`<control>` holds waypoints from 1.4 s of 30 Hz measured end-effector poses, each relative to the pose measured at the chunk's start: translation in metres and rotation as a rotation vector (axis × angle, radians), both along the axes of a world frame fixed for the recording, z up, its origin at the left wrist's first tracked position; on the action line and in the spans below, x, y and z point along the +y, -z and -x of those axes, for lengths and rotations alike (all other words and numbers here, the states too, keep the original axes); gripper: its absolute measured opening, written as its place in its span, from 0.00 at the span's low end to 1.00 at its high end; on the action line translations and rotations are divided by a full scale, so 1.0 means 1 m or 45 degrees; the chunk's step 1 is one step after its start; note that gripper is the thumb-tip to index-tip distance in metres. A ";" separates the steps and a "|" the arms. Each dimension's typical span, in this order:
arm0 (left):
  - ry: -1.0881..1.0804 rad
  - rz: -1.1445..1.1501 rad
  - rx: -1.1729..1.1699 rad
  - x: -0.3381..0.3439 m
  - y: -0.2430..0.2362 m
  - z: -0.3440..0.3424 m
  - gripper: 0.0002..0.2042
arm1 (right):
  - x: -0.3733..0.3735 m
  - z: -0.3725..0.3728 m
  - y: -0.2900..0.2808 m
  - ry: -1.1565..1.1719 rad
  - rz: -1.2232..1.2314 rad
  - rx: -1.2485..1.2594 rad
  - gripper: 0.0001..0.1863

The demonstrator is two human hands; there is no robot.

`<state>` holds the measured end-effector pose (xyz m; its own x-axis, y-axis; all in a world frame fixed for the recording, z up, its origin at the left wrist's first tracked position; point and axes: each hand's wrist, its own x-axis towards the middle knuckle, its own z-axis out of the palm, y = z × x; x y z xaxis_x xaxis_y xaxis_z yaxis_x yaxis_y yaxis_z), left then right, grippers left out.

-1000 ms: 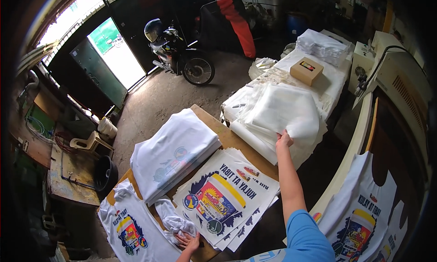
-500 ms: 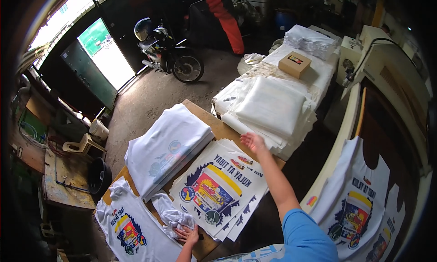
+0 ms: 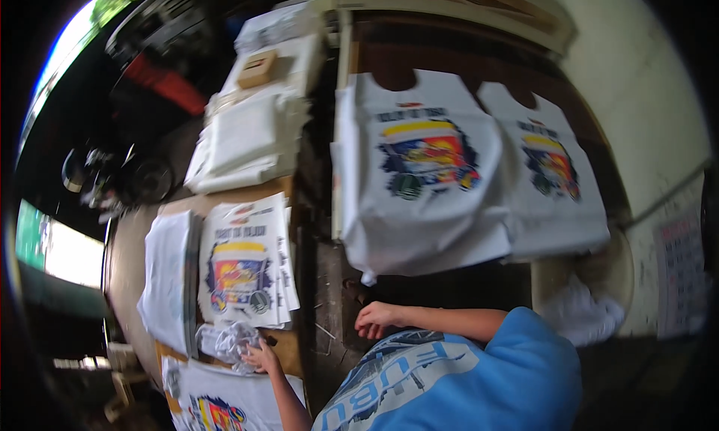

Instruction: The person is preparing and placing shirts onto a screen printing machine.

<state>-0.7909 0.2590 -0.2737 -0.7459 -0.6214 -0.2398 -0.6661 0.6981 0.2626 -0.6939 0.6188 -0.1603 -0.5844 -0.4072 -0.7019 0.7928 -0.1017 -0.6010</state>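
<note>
My left hand rests on a crumpled white cloth, fingers curved and somewhat apart. My right hand hangs in the air right of the table, its fingers loosely curled and empty. On the table are a stack of folded white fabric, sheets printed with colourful designs and a printed sleeveless white shirt. Two more printed shirts lie side by side on the large machine's dark bed. The picture is motion-blurred.
Beyond the table stand white sheet stacks with a cardboard box. A motorcycle stands at the left near a bright doorway. A pale wall and a chair with white cloth are at the right.
The view has swung right, bringing the machine and its shirts to the centre. My right hand has left the white sheets and drawn back beside my body; my left hand stays on the cloth.
</note>
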 end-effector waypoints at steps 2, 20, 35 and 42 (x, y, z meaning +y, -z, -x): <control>0.272 0.003 0.136 0.027 -0.022 -0.027 0.23 | 0.037 -0.056 0.021 0.171 -0.302 0.010 0.09; 1.265 -1.810 -0.577 0.515 -0.120 -0.227 0.20 | 0.485 -0.433 0.074 3.061 0.213 0.407 0.40; 1.525 -1.654 -0.277 0.543 -0.192 -0.238 0.19 | 0.587 -0.506 -0.103 1.703 -0.704 0.368 0.08; 1.513 -1.127 0.420 0.609 -0.309 -0.003 0.15 | 0.650 -0.309 -0.288 1.565 -0.557 1.410 0.13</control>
<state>-0.7884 0.8681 0.0353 -0.7884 0.6110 0.0709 0.3233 0.3134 0.8929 -0.3845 1.2692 0.1273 -0.6308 0.7178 0.2947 -0.4028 0.0218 -0.9150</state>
